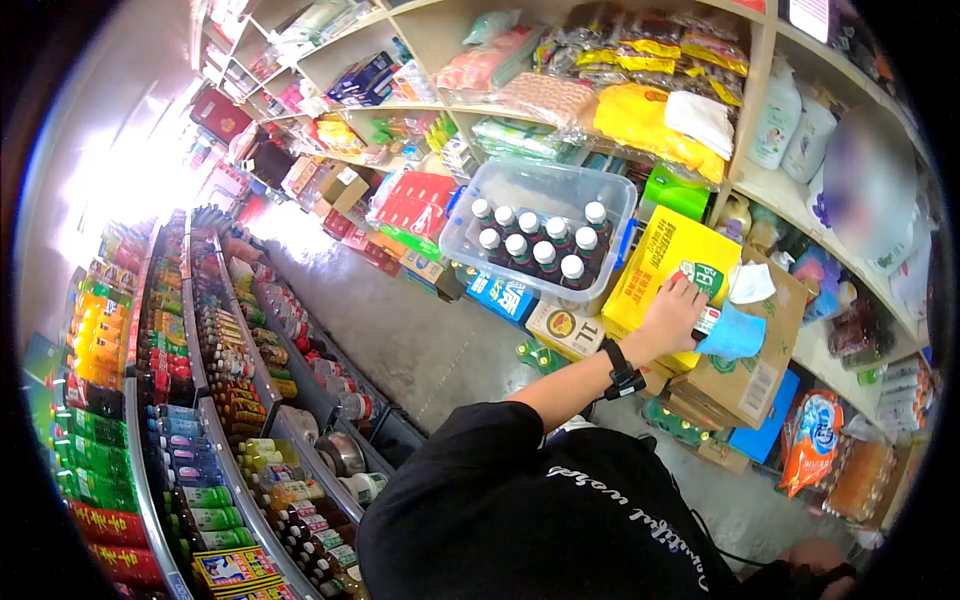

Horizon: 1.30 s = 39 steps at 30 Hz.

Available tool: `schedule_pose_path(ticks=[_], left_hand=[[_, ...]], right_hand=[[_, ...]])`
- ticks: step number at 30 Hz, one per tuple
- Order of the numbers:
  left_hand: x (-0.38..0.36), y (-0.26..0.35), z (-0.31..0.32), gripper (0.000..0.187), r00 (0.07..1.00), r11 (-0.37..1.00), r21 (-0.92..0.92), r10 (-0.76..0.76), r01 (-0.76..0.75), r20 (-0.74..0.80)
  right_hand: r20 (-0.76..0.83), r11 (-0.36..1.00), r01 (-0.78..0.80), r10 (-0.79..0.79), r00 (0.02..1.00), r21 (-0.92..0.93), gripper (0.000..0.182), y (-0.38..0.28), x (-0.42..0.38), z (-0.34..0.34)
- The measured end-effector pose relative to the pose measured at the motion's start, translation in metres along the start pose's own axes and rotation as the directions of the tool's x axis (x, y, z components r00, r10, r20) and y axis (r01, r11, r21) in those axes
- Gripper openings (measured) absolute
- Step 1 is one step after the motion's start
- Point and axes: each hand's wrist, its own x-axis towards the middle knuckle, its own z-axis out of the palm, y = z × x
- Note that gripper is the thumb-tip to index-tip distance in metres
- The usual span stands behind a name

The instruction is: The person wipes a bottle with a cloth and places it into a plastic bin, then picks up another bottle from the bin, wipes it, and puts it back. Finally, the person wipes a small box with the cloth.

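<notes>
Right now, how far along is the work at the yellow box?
Done: the bin already holds capped bottles. In hand: the left hand lies on the yellow box, a blue cloth beside it. Left: the cardboard box looks untouched; the right hand is low, apart.

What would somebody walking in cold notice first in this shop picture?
Probably the yellow box right of centre, with a hand pressed flat on it next to a blue cloth. Just left of it sits a clear plastic bin holding white-capped dark bottles. Down the left side run long shelves of bright drink bottles.
</notes>
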Motion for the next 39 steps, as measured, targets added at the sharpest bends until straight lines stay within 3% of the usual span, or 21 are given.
schedule_pose_path(ticks=[7,11,14,33,37,39], left_hand=[[0.0,-0.001,0.002,0.061,0.998,1.0,0.017,-0.02,0.019,0.067],[0.0,-0.001,0.002,0.061,1.0,1.0,0.017,-0.013,0.013,0.026],[0.001,-0.001,0.002,0.06,0.995,0.999,0.004,-0.033,0.033,0.092],[-0.001,0.0,0.003,0.06,0.999,1.0,0.007,-0.02,0.02,0.04],[-0.001,-0.001,0.001,0.061,0.995,0.999,-0.013,-0.034,0.035,0.093],[-0.001,-0.001,0.002,0.061,0.995,0.999,-0.019,-0.029,0.031,0.096]], right_hand=[[0.012,0.997,-0.071,0.071,0.997,-0.011,0.032,0.007,-0.009,0.003],[0.038,0.994,-0.102,0.103,0.994,-0.023,0.032,0.01,-0.01,0.008],[0.049,0.991,-0.127,0.128,0.991,-0.034,0.032,0.012,-0.012,0.009],[0.187,0.981,-0.191,0.191,0.964,-0.019,0.032,0.017,0.003,0.023],[0.341,0.951,-0.298,0.307,0.889,-0.081,0.032,0.02,0.03,0.032],[0.412,0.846,-0.49,0.53,0.741,-0.207,0.032,0.036,0.042,0.047]])
